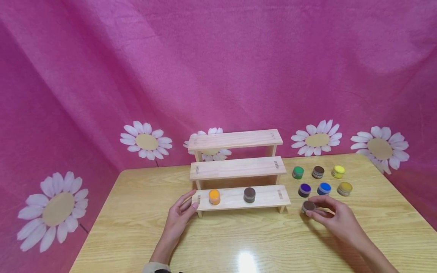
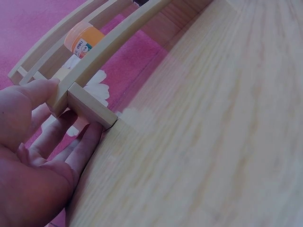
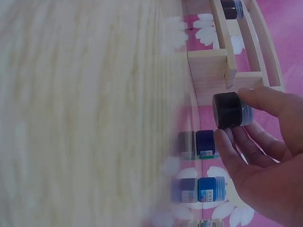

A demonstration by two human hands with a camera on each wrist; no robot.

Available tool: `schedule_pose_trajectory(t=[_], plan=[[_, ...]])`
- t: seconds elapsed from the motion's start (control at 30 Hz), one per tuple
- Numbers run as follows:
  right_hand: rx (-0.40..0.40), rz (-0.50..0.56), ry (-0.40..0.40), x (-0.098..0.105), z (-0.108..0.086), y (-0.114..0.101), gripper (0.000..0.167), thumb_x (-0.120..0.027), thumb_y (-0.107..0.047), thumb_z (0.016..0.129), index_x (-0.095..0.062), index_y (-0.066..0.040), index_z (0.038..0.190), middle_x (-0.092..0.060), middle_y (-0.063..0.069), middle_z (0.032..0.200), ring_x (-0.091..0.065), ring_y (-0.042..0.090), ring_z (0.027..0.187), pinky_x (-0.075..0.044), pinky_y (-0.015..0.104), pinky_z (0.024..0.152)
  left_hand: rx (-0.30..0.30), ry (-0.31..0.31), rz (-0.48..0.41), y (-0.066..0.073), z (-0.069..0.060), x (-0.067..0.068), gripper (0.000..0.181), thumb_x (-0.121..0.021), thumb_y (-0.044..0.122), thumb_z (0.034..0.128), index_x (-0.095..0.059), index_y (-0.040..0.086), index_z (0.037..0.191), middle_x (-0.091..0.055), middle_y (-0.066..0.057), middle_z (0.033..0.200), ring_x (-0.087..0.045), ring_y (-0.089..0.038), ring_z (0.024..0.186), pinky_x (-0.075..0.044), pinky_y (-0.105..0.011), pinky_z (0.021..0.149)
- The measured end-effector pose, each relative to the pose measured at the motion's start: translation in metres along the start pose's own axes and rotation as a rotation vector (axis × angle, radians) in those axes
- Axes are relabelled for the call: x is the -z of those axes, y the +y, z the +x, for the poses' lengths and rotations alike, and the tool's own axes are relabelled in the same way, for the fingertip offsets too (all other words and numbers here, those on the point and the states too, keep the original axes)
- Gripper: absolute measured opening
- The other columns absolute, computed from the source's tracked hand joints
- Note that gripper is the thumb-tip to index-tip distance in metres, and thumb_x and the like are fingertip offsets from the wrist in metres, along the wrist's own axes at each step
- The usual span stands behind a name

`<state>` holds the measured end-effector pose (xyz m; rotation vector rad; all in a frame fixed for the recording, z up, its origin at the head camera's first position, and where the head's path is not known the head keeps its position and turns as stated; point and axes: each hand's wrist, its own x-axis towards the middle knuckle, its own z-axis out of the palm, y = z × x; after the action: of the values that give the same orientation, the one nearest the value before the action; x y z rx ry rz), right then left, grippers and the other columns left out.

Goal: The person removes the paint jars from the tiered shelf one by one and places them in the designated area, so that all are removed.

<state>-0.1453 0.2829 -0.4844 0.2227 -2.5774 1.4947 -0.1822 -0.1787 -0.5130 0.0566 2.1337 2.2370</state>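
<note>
My right hand point(image 1: 336, 216) pinches a dark brown paint jar point(image 1: 308, 206) between thumb and fingers; the right wrist view shows this jar point(image 3: 227, 110) raised off the table. At the lower step's left end, my left hand point(image 1: 180, 213) grips the three-step wooden stand point(image 1: 235, 203), thumb on the board and fingers by its leg point(image 2: 92, 105). On that step stand an orange paint jar point(image 1: 214, 196) and a dark brown or black jar point(image 1: 249, 195), spaced apart. The middle and top steps hold no jars.
Right of the stand, two rows of jars stand on the wooden table point(image 1: 136, 227): green point(image 1: 298, 173), dark brown point(image 1: 318, 172) and yellow point(image 1: 338, 171) behind; purple point(image 1: 304, 190), blue point(image 1: 324, 189) and ochre point(image 1: 345, 189) in front. A pink flowered cloth point(image 1: 239, 76) hangs behind.
</note>
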Motion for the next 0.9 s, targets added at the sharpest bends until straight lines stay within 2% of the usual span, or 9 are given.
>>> schedule_pose_trajectory(t=[0.53,0.9], plan=[[-0.069,-0.177,-0.044,0.011,0.001,0.008,0.034,-0.084,-0.004,0.085,-0.068,0.005,0.113,-0.072,0.019,0.106,-0.068,0.004,0.086,-0.058,0.018,0.073,-0.007,0.009,0.006,0.002,0.0,-0.001,0.054,-0.069,0.015,0.1001,-0.051,0.006,0.15,-0.056,-0.02,0.146,-0.058,-0.029,0.13,-0.052,-0.028,0.1],[-0.041,-0.161,-0.039,0.012,-0.003,0.012,0.034,-0.084,-0.003,0.083,-0.068,0.005,0.112,-0.072,0.019,0.105,-0.067,0.002,0.086,-0.057,0.017,0.073,-0.002,0.009,0.009,0.003,-0.001,-0.001,0.053,-0.069,0.015,0.1003,-0.052,0.008,0.15,-0.056,-0.019,0.146,-0.057,-0.029,0.131,-0.051,-0.025,0.101]])
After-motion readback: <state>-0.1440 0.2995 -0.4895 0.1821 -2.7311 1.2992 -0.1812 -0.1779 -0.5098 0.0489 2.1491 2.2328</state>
